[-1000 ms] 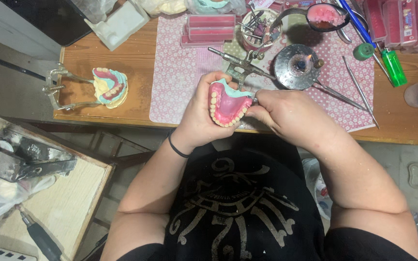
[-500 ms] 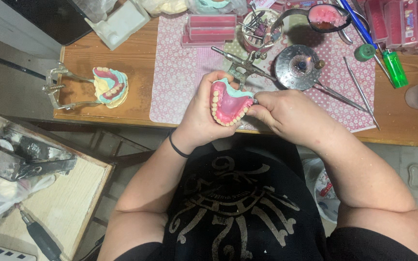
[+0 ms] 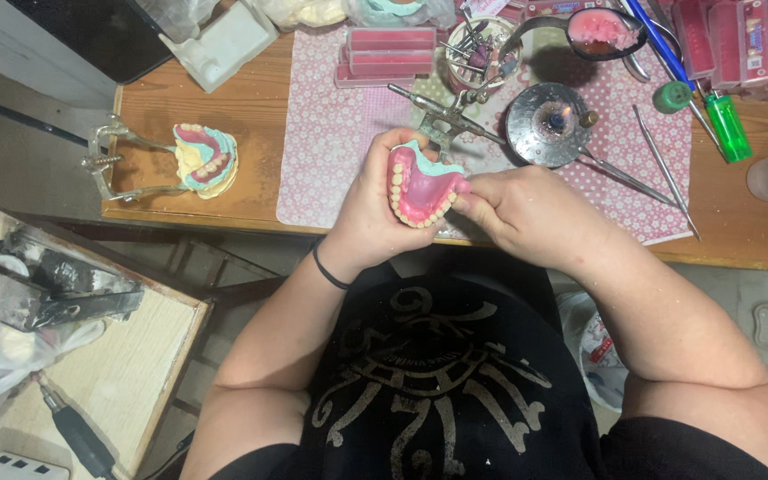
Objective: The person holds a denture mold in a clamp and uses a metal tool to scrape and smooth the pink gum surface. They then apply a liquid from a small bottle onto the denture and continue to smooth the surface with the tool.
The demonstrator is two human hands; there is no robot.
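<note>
A pink wax denture with a row of white teeth (image 3: 420, 188) sits on a pale green cast, held up over the front edge of the wooden workbench (image 3: 242, 116). My left hand (image 3: 371, 209) wraps around its left side and grips it. My right hand (image 3: 531, 213) pinches the denture's right edge with thumb and fingertips. A black band circles my left wrist.
A metal articulator holding a second denture model (image 3: 202, 158) stands at the bench's left. On the patterned mat (image 3: 331, 133) lie pink wax sheets (image 3: 386, 53), a round metal burner (image 3: 548, 124), long metal instruments (image 3: 664, 169), a cup of tools (image 3: 482, 49). A green lighter (image 3: 726, 124) lies right. A small side table (image 3: 91, 373) stands lower left.
Both hands have held the denture the whole time; it has turned only slightly between my fingers. Nothing on the bench has moved.
</note>
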